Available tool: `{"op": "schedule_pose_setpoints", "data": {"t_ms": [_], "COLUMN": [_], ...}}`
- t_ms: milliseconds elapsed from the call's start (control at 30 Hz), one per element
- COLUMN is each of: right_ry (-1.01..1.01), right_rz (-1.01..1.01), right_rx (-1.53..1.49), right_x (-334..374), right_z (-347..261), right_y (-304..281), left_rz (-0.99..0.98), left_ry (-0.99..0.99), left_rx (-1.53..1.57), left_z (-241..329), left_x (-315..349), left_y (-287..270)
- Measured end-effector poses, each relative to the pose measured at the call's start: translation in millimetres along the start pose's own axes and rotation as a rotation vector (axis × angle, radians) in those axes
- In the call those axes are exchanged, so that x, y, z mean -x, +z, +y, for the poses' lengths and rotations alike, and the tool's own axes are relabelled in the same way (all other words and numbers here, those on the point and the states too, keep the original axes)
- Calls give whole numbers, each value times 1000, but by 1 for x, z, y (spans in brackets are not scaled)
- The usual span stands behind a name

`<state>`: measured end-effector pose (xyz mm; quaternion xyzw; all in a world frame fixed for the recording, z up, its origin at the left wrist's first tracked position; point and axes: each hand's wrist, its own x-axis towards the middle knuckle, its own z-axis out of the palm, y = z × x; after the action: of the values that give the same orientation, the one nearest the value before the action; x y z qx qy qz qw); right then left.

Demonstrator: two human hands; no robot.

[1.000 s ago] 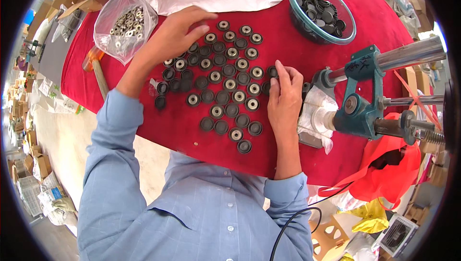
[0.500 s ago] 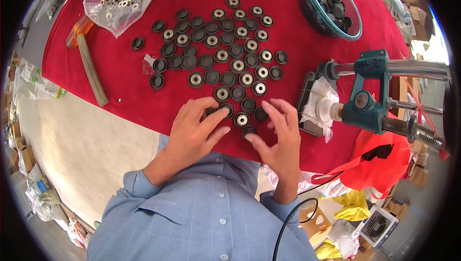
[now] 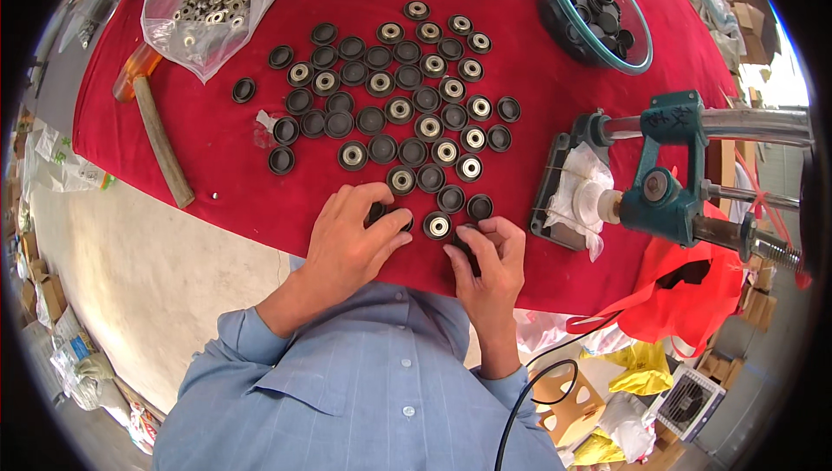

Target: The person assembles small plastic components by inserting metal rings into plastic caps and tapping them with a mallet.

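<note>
- The caps lie spread across the red cloth, some with bearings seated in them.
- The step in hand looks like placing caps by fingertip at the near edge; the next move likely calls for a light touch beside their neighbours.
- Left hand: fingers curled, partly open, over two caps; grip cannot be told.
- Right hand: thumb and forefinger bent close about one dark cap; whether pinched is unclear.
</note>
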<state>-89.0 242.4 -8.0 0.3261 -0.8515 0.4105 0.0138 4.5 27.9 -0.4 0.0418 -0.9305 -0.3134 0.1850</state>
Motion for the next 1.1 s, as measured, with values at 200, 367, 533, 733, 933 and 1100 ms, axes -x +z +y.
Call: {"op": "schedule_pose_setpoints", "data": {"t_ms": [200,367,533,733,933,1100], "right_ry": [22,207,277,286,-8,-153], "right_rz": [-62,-14,-77,-119,70,10], "right_rx": [59,-17,-5,-84,-90,141], "right_x": [6,-3,0,-6,-29,-18], "right_z": [-5,-20,-19,-26,-30,-23], "right_y": [-7,-13,-21,-24,6,20], "left_rz": [30,57,158,194,225,245], "left_ry": [-31,59,0,-55,-95,-116], "left_rx": [72,154,243,348,372,377], "left_z": [-4,-9,-9,-12,-12,-12], "left_x": [11,13,17,20,21,20], "left_y": [-3,1,6,1,-1,-5]}}
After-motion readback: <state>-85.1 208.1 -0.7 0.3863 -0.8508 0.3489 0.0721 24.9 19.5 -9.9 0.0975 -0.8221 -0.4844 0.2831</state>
